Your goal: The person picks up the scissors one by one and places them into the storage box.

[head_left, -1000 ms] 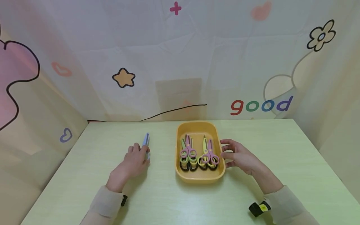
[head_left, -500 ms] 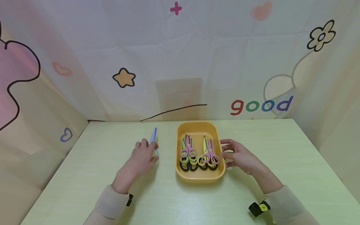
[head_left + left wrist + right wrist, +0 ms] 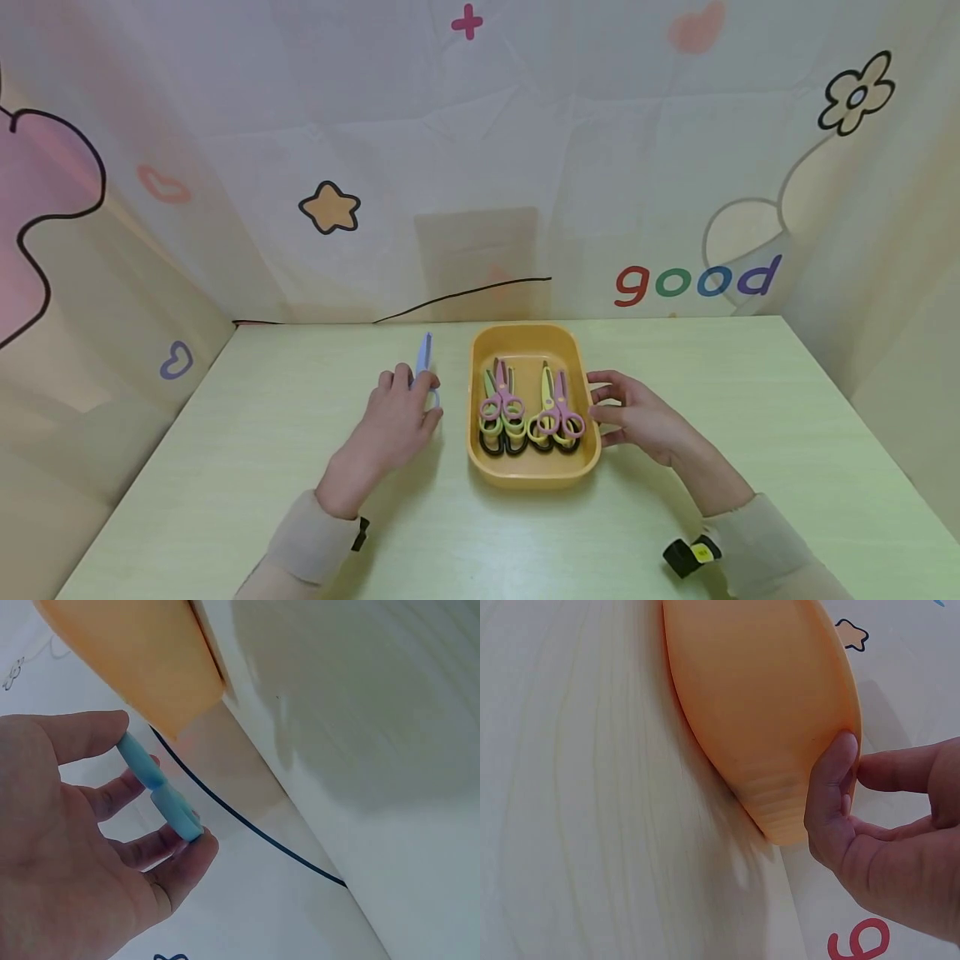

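My left hand [image 3: 396, 425] pinches a pair of light blue scissors [image 3: 423, 354], blades pointing away and upward in the head view. In the left wrist view, the thumb and fingers press on opposite ends of the blue scissors' handles [image 3: 176, 814]. To the right is a yellow-orange tray [image 3: 528, 475] bearing several pairs of scissors: pink ones [image 3: 502, 400] lie over green and black ones, and another pink pair [image 3: 561, 414] overlaps yellow ones. My right hand [image 3: 637, 417] holds the tray's right rim, a digit along the outer wall [image 3: 757, 697] in the right wrist view.
The tray stands on a pale wooden table [image 3: 225, 467]. Behind it hangs a printed cloth [image 3: 360, 150] with a star, a flower and the word "good". Black wrist straps [image 3: 690, 557] sit at the sleeves.
My left hand has carried the blue scissors rightward and slightly away, closer to the tray's left side. The right hand and the tray have stayed in place.
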A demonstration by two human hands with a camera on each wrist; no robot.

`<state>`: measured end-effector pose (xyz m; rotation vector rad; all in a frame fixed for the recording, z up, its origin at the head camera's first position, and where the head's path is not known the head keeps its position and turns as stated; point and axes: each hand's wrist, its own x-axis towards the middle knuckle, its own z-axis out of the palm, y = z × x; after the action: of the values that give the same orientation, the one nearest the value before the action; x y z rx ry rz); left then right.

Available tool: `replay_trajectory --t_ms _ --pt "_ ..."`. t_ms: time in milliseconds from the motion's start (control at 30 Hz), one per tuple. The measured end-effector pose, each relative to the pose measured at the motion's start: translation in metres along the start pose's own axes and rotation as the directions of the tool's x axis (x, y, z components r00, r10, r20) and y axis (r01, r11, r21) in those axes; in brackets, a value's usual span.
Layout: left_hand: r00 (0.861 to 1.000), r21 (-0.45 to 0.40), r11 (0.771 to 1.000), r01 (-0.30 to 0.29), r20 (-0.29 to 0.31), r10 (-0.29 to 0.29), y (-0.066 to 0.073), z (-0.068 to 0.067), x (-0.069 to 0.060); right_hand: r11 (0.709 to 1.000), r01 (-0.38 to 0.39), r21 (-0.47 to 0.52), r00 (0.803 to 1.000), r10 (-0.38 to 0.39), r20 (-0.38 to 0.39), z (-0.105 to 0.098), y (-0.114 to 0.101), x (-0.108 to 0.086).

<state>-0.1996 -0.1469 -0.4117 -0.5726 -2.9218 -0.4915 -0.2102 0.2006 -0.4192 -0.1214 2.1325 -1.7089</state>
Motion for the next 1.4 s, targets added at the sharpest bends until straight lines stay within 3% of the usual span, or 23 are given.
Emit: replay_trajectory --t_ms 500,1000,1400 --pt "0.999 -0.021 0.999 -0.038 -0.021 0.038 0.034 0.005 0.013 1.000 0.006 0.004 1.000 -0.006 0.001 0.001 -0.001 -0.002" --pt "0.998 0.075 0.995 -0.060 0.013 0.059 0.066 0.014 0.028 1.000 0.013 0.011 1.000 -0.013 0.007 0.000 -0.001 -0.001" --pt "0.997 0.113 0.992 -0.062 0.049 0.057 0.089 0.014 0.034 1.000 0.017 0.014 1.000 -0.017 0.014 0.000 0.001 -0.001"
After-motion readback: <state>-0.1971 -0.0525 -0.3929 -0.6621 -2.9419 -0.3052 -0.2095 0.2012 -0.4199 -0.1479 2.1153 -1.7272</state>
